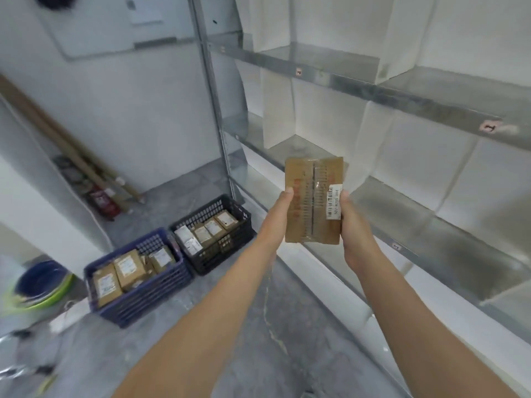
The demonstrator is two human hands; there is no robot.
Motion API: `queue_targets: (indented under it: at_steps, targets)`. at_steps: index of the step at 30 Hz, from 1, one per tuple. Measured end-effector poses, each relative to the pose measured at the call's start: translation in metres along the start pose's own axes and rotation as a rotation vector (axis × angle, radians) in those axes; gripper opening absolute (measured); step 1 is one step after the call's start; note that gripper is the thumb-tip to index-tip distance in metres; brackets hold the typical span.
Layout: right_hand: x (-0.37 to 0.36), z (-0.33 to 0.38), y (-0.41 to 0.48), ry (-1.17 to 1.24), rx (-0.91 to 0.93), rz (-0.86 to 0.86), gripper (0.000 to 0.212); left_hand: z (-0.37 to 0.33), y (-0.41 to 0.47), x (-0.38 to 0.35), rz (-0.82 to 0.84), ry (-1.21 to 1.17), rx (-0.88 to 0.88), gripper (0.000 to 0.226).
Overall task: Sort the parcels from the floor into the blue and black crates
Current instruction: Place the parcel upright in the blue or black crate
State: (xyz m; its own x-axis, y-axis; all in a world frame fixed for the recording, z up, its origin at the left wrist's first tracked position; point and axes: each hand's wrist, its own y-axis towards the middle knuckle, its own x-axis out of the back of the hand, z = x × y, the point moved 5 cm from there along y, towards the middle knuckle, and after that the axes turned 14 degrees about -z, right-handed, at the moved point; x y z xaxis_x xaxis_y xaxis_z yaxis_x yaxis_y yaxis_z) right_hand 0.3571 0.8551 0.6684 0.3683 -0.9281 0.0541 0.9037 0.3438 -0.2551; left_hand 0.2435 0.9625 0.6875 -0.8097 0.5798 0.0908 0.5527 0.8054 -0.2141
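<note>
The flat brown cardboard parcel [313,201] carries a white barcode sticker [334,201] near its right edge. The line printed sideways beside the bars seems to read "507 M205 004". Red print on the cardboard is too blurred to read. White labels on boxes in the blue plastic crate [149,300] and black plastic crate [224,254] are illegible, as are the small pinkish tags [488,127] on the grey metal shelf [402,99].

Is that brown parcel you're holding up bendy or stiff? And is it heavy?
Probably stiff: the brown parcel stands flat and straight though the left hand and right hand grip only its lower sides. Likely light, since a grip at the edges alone holds it up. Its shiny tape might feel a bit slippery.
</note>
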Motion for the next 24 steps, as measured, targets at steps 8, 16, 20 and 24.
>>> queue_targets:
  at_steps: [8, 16, 20, 24]
  targets:
    - [-0.08, -0.009, 0.039, -0.117, -0.042, 0.216, 0.05, 0.017, 0.033, 0.044, -0.212, -0.093, 0.116, 0.03]
    - [-0.175, -0.035, 0.089, -0.207, -0.124, 0.323, 0.052, 0.062, 0.113, 0.098, -0.314, -0.076, 0.188, 0.058]
    - [-0.237, -0.05, 0.119, -0.26, -0.139, 0.35, 0.051, 0.085, 0.169, 0.132, -0.351, -0.106, 0.27, 0.072]
    - [-0.31, -0.068, 0.151, -0.342, -0.188, 0.363, 0.048, 0.117, 0.24, 0.176, -0.401, -0.169, 0.363, 0.047]
